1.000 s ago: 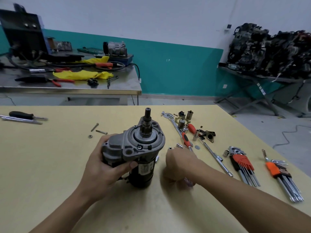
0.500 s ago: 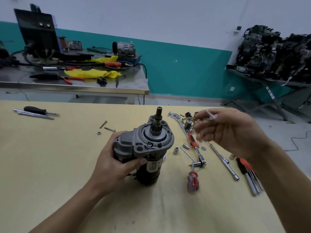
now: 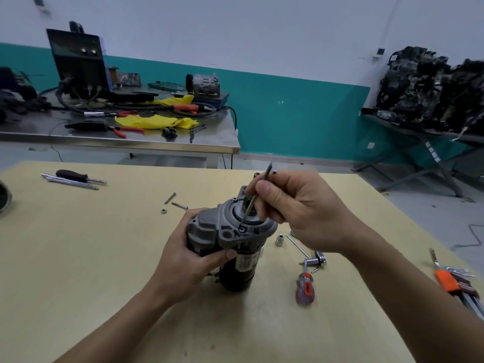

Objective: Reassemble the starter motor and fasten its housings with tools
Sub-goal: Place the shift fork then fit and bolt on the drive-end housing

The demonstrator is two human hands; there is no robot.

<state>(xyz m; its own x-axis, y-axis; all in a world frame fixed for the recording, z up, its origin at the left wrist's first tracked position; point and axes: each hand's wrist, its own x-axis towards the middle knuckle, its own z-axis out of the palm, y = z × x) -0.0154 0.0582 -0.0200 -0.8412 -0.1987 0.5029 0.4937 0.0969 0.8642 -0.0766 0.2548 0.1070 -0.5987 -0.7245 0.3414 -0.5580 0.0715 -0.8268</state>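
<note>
Starter motor (image 3: pixel 209 226) stands upright on the yellow bench (image 3: pixel 78 258), with the grip of the left hand (image 3: pixel 183 265) curled round its grey housing. Right hand (image 3: pixel 309 213) hovers above, its grip pinching a thin hex key (image 3: pixel 251 205) whose lower tip sits in a bolt head (image 3: pixel 243 228) on the housing face. Just right of the motor lie 1 small socket (image 3: pixel 279 240) and a red-handled screwdriver (image 3: pixel 305 286).

A workshop: steel bench (image 3: pixel 157 146) with pliers (image 3: pixel 125 129), hex keys (image 3: pixel 455 284), heaped engine parts (image 3: pixel 432 87)

Grey-and-black starter motor (image 3: pixel 230 237) on a pale yellow table (image 3: pixel 91 258).
</note>
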